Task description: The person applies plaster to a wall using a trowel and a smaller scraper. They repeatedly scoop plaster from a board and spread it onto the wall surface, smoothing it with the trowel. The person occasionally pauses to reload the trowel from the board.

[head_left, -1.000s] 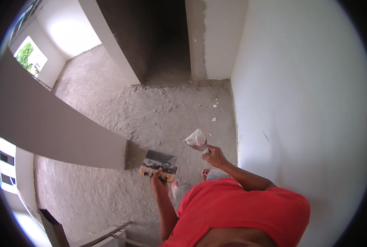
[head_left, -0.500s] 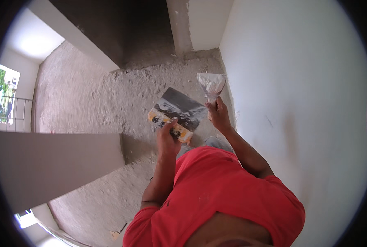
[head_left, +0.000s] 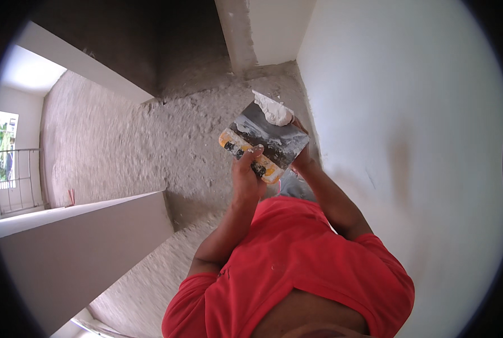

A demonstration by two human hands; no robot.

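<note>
My left hand (head_left: 247, 173) is closed around the paint-stained yellow-orange handle of a wide filling knife (head_left: 279, 149), its thumb on top. White putty smears streak the dark, flat blade. Behind that blade my right hand (head_left: 303, 160) is closed and mostly hidden, on the handle of a smaller putty knife (head_left: 255, 94). A thick lump of white putty (head_left: 274, 110) sits on the smaller knife, along the far edge of the wide blade. The two tools overlap and seem to touch there. The smaller knife's handle is out of sight.
A smooth pale wall (head_left: 398, 112) rises close on my right. Rough grey concrete floor (head_left: 122, 135) with loose crumbs spreads ahead and left. A low wall end (head_left: 93, 248) juts in at the left, and a metal railing (head_left: 14, 174) stands by a bright window opening.
My right hand has brought the putty knife left and behind the wide blade, and a putty lump now shows on it. The left hand has shifted slightly right with its tool.
</note>
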